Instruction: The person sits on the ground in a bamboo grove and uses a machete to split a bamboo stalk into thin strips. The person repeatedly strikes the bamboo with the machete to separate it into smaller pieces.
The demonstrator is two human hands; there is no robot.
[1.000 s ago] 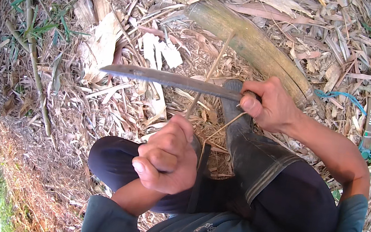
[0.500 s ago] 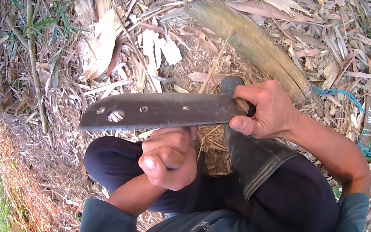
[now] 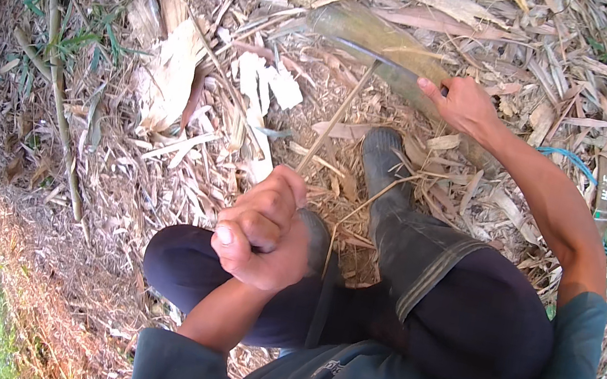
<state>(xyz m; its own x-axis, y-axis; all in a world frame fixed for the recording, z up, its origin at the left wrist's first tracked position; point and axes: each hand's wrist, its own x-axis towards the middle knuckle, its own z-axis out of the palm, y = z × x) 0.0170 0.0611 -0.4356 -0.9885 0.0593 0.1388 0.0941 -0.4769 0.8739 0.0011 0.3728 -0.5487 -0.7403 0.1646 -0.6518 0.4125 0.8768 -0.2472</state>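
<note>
In hands (image 3: 262,232) (image 3: 466,106): stick (image 3: 337,119) left; machete (image 3: 400,68) right

Head-worn fisheye, looking down, close above knees (image 3: 495,325).

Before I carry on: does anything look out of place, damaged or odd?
The blue cord beside the right forearm: its bright colour stands out against the dry litter. The stick in the left hand and the knife in the right hand show no clear damage, though the knife is blurred.
</note>
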